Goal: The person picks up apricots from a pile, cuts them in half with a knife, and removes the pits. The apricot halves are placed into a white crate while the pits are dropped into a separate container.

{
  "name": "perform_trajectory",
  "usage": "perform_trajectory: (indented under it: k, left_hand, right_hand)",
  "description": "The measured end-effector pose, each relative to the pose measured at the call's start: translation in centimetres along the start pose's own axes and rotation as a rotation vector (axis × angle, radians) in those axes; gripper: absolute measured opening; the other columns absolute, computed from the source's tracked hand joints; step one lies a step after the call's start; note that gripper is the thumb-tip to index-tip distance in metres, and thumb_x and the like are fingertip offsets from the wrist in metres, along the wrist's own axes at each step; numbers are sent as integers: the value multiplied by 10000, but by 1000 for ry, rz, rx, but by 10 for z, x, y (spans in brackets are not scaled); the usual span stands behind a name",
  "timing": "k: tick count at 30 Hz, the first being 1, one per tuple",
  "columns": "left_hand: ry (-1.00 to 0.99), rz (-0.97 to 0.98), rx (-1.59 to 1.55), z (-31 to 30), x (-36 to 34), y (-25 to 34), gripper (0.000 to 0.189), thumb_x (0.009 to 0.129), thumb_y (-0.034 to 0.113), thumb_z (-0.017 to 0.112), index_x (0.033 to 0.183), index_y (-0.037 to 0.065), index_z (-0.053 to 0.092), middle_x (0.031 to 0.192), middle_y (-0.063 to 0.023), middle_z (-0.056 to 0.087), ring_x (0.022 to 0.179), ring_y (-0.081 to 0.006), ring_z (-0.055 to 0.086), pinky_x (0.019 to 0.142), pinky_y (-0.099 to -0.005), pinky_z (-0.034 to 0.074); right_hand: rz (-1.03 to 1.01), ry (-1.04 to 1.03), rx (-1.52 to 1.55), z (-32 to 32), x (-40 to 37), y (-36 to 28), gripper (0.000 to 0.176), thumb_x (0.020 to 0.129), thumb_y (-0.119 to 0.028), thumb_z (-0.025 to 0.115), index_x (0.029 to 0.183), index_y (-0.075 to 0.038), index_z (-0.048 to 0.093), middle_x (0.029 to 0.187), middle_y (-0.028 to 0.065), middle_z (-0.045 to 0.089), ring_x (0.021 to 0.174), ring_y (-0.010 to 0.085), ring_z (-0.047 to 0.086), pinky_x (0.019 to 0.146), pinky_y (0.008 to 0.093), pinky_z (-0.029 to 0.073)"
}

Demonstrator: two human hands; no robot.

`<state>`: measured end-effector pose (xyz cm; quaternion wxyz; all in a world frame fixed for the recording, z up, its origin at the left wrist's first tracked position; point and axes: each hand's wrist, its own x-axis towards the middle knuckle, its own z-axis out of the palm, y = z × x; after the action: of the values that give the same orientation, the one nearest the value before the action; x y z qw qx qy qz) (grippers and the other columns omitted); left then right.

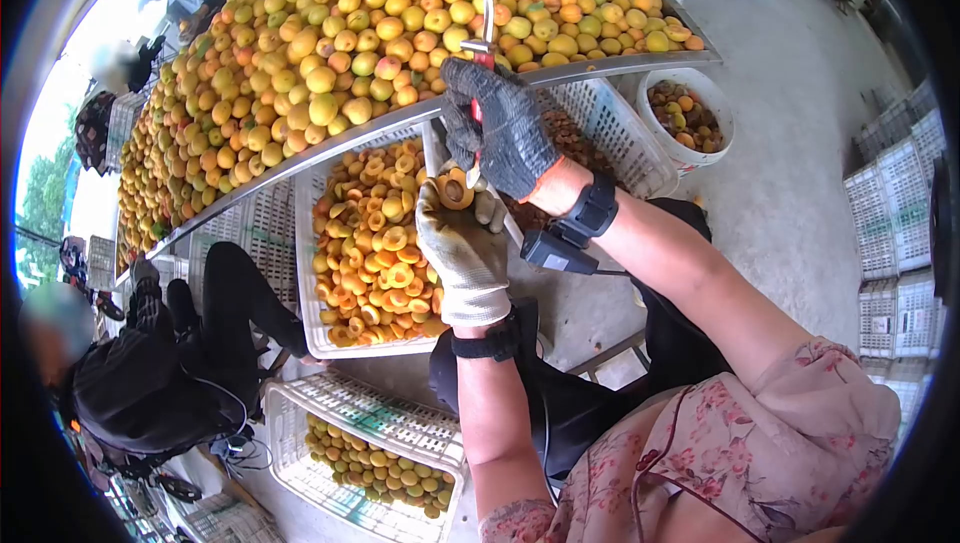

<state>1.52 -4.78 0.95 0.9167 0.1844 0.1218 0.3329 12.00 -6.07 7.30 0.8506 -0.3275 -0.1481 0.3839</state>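
Note:
My left hand, in a pale work glove, holds a halved apricot with its cut face and dark centre up. Just above it, my right hand, in a dark grey glove, is closed round the red handle of a knife, its curved blade pointing up over the fruit pile. Both hands are close together over the edge of a white crate of halved orange apricots. Beyond them, whole apricots fill a large metal-edged table.
A crate with dark pits stands right of my hands, beside a white bucket of discarded fruit. Below left is a crate of greenish fruit. A co-worker in black sits at the left. Stacked crates stand far right.

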Motion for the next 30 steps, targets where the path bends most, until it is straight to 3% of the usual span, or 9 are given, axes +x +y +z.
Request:
perform_trajectory:
  k: [3, 6, 10, 17, 20, 23, 24, 27, 30]
  left_hand:
    - [-49, -34, -11, 5, 1, -15, 258, 953, 370, 408, 906, 135, 503, 712, -7, 480, 553, -130, 404, 474, -248, 315]
    - [163, -37, 212, 11, 0, -27, 402, 933, 528, 375, 901, 148, 499, 650, -2, 464, 481, -123, 370, 417, -256, 260]
    - [72, -73, 250, 9, 7, -35, 507, 918, 614, 342, 1004, 146, 517, 671, 2, 490, 459, -111, 362, 403, -253, 259]
    - [135, -83, 313, 25, 13, -48, 487, 934, 575, 368, 1080, 133, 511, 821, -14, 580, 485, -105, 432, 371, -245, 251]
    - [257, -149, 325, 26, 18, -55, 465, 933, 563, 396, 1051, 131, 520, 790, -24, 591, 459, -116, 440, 353, -241, 248]
    - [145, -74, 389, 27, 17, -60, 407, 933, 544, 427, 884, 147, 498, 576, 9, 461, 346, -105, 293, 343, -246, 217]
    - [235, -14, 438, 38, 17, -63, 389, 938, 525, 438, 840, 150, 470, 542, 24, 405, 345, -99, 264, 343, -252, 198]
    - [199, -57, 383, 30, 27, -67, 375, 943, 512, 438, 842, 152, 470, 541, 25, 408, 352, -105, 277, 343, -253, 204]
    - [180, -16, 426, 37, 40, -73, 378, 951, 510, 417, 983, 150, 531, 606, 21, 490, 377, -105, 335, 350, -233, 258]
  right_hand:
    - [-38, 35, 13, -12, -5, -4, 164, 874, -216, 617, 776, -99, 557, 516, -26, 469, 337, 84, 398, 298, 236, 306]
    - [-113, 84, -35, -16, -10, -6, 157, 875, -213, 612, 887, -59, 583, 566, -14, 495, 392, 85, 438, 347, 214, 336]
    - [-154, 14, 40, -29, -8, -4, 152, 877, -203, 613, 899, -56, 583, 583, -26, 491, 425, 77, 447, 370, 205, 344]
    - [-231, 28, 2, -41, -7, -12, 63, 863, -115, 647, 853, -75, 600, 632, -55, 529, 521, 26, 465, 455, 201, 371]
    - [-98, 77, 219, -51, 3, -18, 113, 907, -211, 570, 848, -116, 551, 568, -54, 455, 412, 79, 410, 379, 223, 325]
    - [48, 56, 343, -71, 8, -27, 159, 904, -237, 571, 782, -154, 512, 546, -44, 441, 392, 88, 390, 362, 238, 299]
    - [68, 113, 351, -73, 12, -28, 215, 903, -264, 568, 732, -173, 477, 528, -36, 430, 372, 91, 365, 344, 250, 271]
    - [38, 100, 308, -77, 15, -30, 208, 901, -250, 578, 734, -167, 486, 526, -42, 432, 369, 86, 375, 339, 239, 283]
    - [-190, 167, 81, -67, 12, -28, 128, 874, -228, 631, 817, -129, 574, 560, -55, 488, 396, 58, 426, 348, 208, 314]
